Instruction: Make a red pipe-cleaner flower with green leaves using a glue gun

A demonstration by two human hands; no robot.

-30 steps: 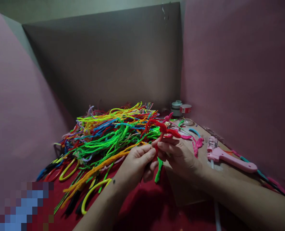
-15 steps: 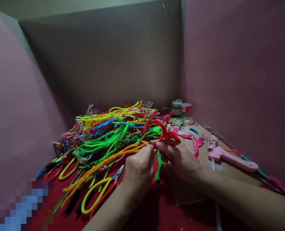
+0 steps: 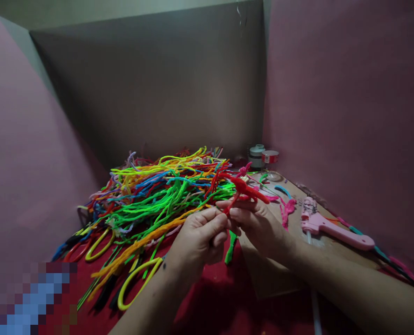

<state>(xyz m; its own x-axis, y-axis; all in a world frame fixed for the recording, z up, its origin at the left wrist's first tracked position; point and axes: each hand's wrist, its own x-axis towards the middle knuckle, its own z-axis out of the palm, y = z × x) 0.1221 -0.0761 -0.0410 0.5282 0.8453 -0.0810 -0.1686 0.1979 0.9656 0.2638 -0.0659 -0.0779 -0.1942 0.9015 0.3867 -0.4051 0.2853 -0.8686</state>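
Note:
My left hand (image 3: pixel 200 236) and my right hand (image 3: pixel 257 223) meet in the middle of the view, both pinched on one small piece made of red pipe cleaner (image 3: pixel 243 190) with a green pipe cleaner stem (image 3: pixel 231 247) hanging below them. The red part sticks up and to the right above my fingers. The hands hover over a red cloth (image 3: pixel 213 298), just in front of a big heap of coloured pipe cleaners (image 3: pixel 158 195).
Yellow-handled scissors (image 3: pixel 137 279) lie left of my left wrist. A pink glue gun (image 3: pixel 332 229) rests on a cardboard sheet (image 3: pixel 262 274) at the right, with pink pipe-cleaner shapes (image 3: pixel 286 210) nearby. Tape rolls (image 3: pixel 262 156) stand in the back corner. Pink and grey walls enclose the spot.
My left hand has shifted back over the scissors' blades, and the red piece has turned a little in my fingers. The hands stay in the same place.

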